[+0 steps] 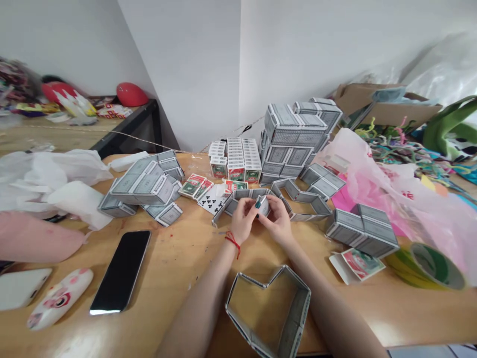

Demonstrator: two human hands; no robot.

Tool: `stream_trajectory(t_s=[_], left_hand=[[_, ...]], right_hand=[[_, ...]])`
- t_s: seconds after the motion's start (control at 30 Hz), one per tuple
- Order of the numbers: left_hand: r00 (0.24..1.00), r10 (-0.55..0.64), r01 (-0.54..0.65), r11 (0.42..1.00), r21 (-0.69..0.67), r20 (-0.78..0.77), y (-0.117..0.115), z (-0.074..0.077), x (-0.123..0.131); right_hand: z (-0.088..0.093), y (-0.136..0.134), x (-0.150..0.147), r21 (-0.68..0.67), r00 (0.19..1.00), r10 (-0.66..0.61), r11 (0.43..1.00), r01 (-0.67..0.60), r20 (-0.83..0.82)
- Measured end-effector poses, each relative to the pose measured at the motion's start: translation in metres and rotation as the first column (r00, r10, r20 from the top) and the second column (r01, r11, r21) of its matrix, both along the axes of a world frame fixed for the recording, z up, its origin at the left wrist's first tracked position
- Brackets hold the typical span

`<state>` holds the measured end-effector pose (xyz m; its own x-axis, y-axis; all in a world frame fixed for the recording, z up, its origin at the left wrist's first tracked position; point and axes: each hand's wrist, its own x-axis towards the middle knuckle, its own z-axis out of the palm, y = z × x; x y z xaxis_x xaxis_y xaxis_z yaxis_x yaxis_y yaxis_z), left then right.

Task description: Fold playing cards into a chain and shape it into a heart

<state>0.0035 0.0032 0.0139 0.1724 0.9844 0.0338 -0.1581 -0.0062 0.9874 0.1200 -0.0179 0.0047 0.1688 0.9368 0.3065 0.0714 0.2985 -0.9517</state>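
Both my hands meet over the middle of the table, closed at the fingertips. My left hand (244, 219), with a red string bracelet at the wrist, pinches one side of a small folded playing card (264, 205). On its other side my right hand (278, 221) grips the same card. Fingers cover much of it. Just behind stands an open frame of joined grey-backed cards (234, 199), and an angular card frame (309, 206) lies to the right. Between my forearms is a heart-shaped card frame (242, 311). Loose playing cards (211, 200) lie left of my hands.
Grey card blocks are stacked at back right (290, 134) and left (145, 179). Card boxes (235, 159) stand behind. A phone (121, 271) and a white patterned object (61, 298) lie left, near another person's arm (37, 236). Yellow tape (402, 266) sits right.
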Motion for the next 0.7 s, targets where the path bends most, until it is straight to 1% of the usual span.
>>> stream_trajectory(t_s=[0.03,0.1,0.17,0.27,0.37,0.43,0.5,0.6,0.7], left_hand=[[0.994,-0.053,0.061,0.995,-0.077,0.093,0.001,-0.001,0.000],[0.951,-0.141,0.202,0.957,-0.207,0.275,0.003,-0.002,0.000],[0.895,-0.174,0.308,0.907,-0.287,0.411,0.004,-0.002,-0.002],[0.840,-0.194,0.403,0.849,-0.343,0.507,0.006,0.000,-0.009],[0.810,-0.257,0.477,0.811,-0.339,0.527,0.009,0.002,-0.019],[0.804,-0.294,0.496,0.811,-0.310,0.517,0.010,0.003,-0.024],[0.810,-0.309,0.487,0.829,-0.276,0.499,0.010,0.004,-0.027],[0.845,-0.282,0.420,0.876,-0.236,0.455,0.011,0.002,-0.026],[0.899,-0.233,0.318,0.930,-0.186,0.371,0.011,0.000,-0.023]], right_hand=[[-0.001,0.000,0.001,0.023,0.999,-0.014,1.000,0.013,0.033],[-0.002,0.001,0.002,0.053,0.997,-0.035,0.998,0.031,0.076],[-0.004,0.001,0.004,0.068,0.993,-0.046,0.997,0.039,0.107],[-0.006,0.001,0.005,0.070,0.985,-0.057,0.996,0.046,0.162],[-0.007,0.001,0.003,0.034,0.983,-0.045,0.999,0.040,0.179],[-0.007,0.001,0.001,0.002,0.990,-0.032,0.999,0.032,0.140],[-0.007,0.003,0.001,-0.030,0.997,-0.031,0.999,0.033,0.068],[-0.007,0.006,0.003,-0.080,0.998,-0.044,0.996,0.040,-0.053],[-0.002,0.007,0.006,-0.110,0.992,-0.009,0.994,-0.006,-0.129]])
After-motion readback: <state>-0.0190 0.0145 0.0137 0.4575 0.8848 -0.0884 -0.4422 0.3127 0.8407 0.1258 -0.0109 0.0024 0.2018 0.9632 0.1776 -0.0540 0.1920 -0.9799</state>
